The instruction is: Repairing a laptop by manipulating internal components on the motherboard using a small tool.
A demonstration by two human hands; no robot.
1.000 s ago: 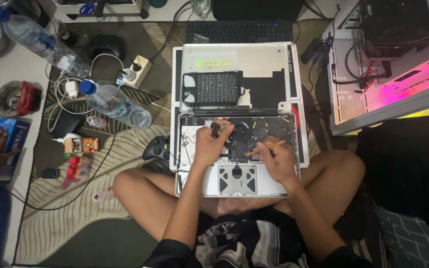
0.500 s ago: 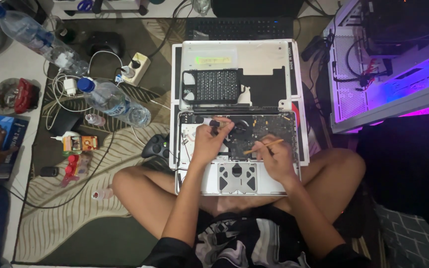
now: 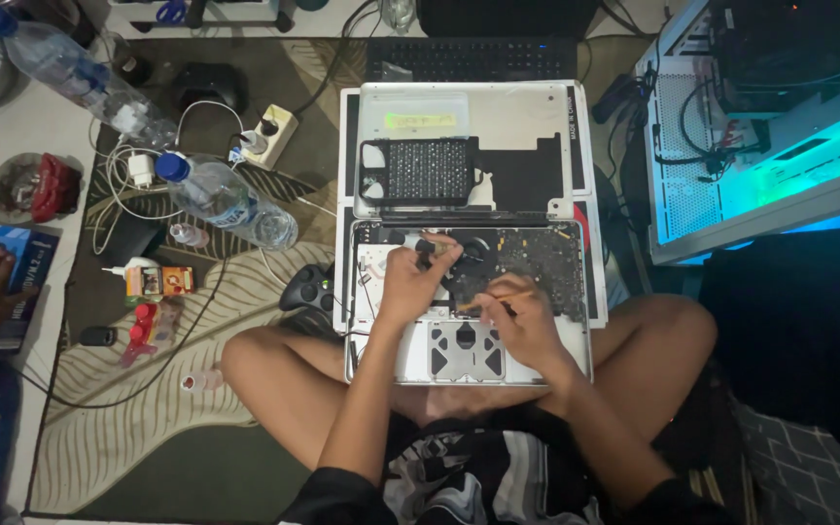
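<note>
Hands stayed over laptop.

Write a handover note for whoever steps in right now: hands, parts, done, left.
Left hand: pinching a small dark part over the opened laptop.
Right hand: grip on a thin tool, tip at the board.
Removed bottom cover lies just beyond the laptop; game controller sits by the left knee.
Done: cover off, internals exposed.
Left: board work in progress; cover not yet refitted.
</note>
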